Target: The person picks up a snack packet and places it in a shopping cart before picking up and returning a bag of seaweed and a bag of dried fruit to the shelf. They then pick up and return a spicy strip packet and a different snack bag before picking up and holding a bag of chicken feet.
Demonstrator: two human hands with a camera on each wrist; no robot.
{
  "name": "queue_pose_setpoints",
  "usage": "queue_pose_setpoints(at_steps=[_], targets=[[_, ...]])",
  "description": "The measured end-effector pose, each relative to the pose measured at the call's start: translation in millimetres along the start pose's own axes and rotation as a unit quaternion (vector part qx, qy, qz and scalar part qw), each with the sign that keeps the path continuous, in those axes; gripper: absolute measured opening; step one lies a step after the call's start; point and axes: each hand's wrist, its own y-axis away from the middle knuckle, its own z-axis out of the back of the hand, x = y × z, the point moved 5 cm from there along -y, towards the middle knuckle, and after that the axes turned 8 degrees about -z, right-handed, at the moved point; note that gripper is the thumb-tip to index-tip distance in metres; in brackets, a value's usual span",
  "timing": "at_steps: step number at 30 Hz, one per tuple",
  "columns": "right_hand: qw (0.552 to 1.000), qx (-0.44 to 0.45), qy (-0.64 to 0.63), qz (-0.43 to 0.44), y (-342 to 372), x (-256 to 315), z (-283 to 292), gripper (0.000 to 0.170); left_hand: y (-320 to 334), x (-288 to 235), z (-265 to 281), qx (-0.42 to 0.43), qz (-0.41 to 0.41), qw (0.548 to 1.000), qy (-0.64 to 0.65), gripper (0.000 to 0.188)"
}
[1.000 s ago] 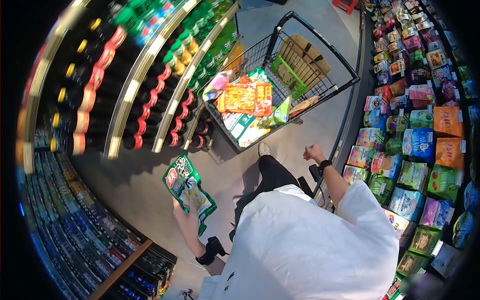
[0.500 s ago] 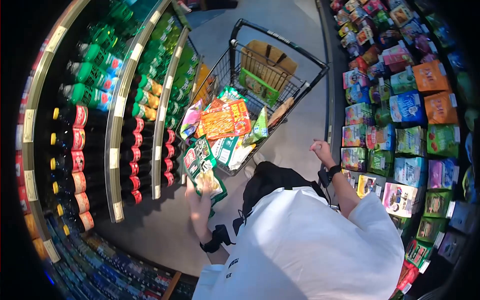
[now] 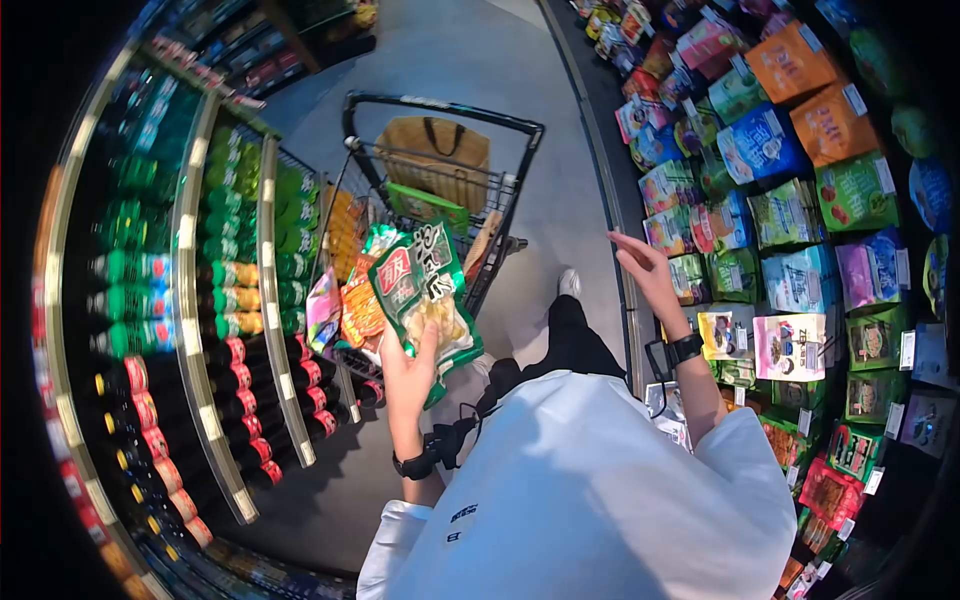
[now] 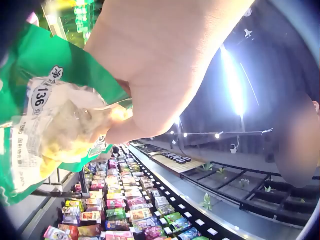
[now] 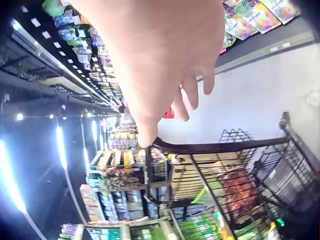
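Note:
My left hand (image 3: 408, 378) grips a green snack bag (image 3: 405, 288) by its lower part, thumb across the front. In the left wrist view the bag (image 4: 75, 55) has a clear window with pale, yellowish pieces behind it. From above, the bag overlaps the near end of a black wire shopping cart (image 3: 510, 195), hiding part of its load. To the right, my right hand (image 3: 652, 272) is held out with fingers extended and nothing in it. In the right wrist view this hand (image 5: 160, 55) overlaps the cart's handle (image 5: 220, 148) at the thumb.
Inside the cart are an orange-red snack packet (image 3: 362, 312), a green packet (image 3: 427, 207) and a brown paper bag (image 3: 435, 150). Bottle shelves (image 3: 188, 250) line the left side. On the right runs a display of snack bags (image 3: 790, 215). Grey floor (image 3: 545, 200) lies between.
My left hand has raised the green bag and brought it rightward over the cart's near end. The right hand has lifted and its curled fingers have straightened. The view has turned.

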Motion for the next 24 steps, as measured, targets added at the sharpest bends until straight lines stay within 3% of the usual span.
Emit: queue_pose_setpoints(at_steps=[4,12,16,19,24], targets=[[0.997,-0.031,-0.050,0.058,-30.2,33.2,51.7,0.012,-38.9,-22.7,-70.3,-0.019,-0.016,1.000,-0.016,0.036],[0.992,-0.046,-0.023,0.112,-104.2,92.5,178.1,0.018,-142.4,-75.2,-228.5,-0.022,-0.021,0.997,-0.065,0.037],[0.992,-0.022,-0.070,0.101,-137.2,104.6,225.2,0.022,-184.4,-94.1,-292.2,-0.021,-0.011,0.999,-0.040,0.035],[0.988,-0.004,-0.057,0.140,-158.9,103.0,254.7,0.027,-210.0,-114.9,-328.2,-0.007,-0.025,0.998,-0.057,0.034],[0.988,-0.034,-0.129,0.072,-194.8,105.1,279.3,0.032,-257.9,-130.1,-368.3,0.023,-0.034,0.999,-0.028,0.033]])
